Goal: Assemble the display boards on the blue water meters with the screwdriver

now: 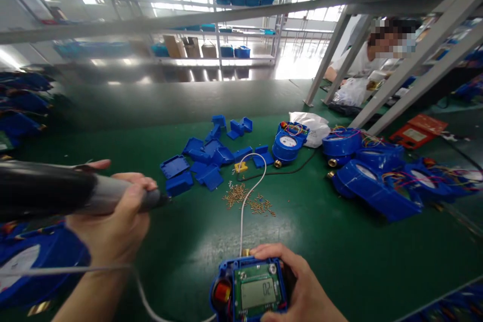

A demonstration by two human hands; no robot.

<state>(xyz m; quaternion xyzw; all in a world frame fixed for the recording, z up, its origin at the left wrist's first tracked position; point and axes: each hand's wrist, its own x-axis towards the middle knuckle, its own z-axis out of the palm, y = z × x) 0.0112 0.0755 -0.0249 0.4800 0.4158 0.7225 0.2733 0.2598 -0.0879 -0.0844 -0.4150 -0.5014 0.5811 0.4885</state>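
Observation:
My left hand (116, 221) is wrapped round a black and grey electric screwdriver (109, 193), whose tip points right, close to the blue plastic covers (179, 181). At the bottom middle, my right hand (298, 282) grips a blue water meter (226, 274). Its cover is off, so a green circuit board and a small display (260, 292) reading about 0.2 show. A pale cable (247, 201) loops up from behind this meter. Beyond it lie loose brass screws (237, 195) in two small heaps, with a yellow piece (240, 166) behind them.
Several blue meters with loose wires (373, 186) lie at the right, and one more meter (289, 143) stands by a white plastic bag (313, 128). Another meter (49, 256) is at the left. Slanted metal posts (328, 55) rise at the right; a person (362, 58) sits beyond them.

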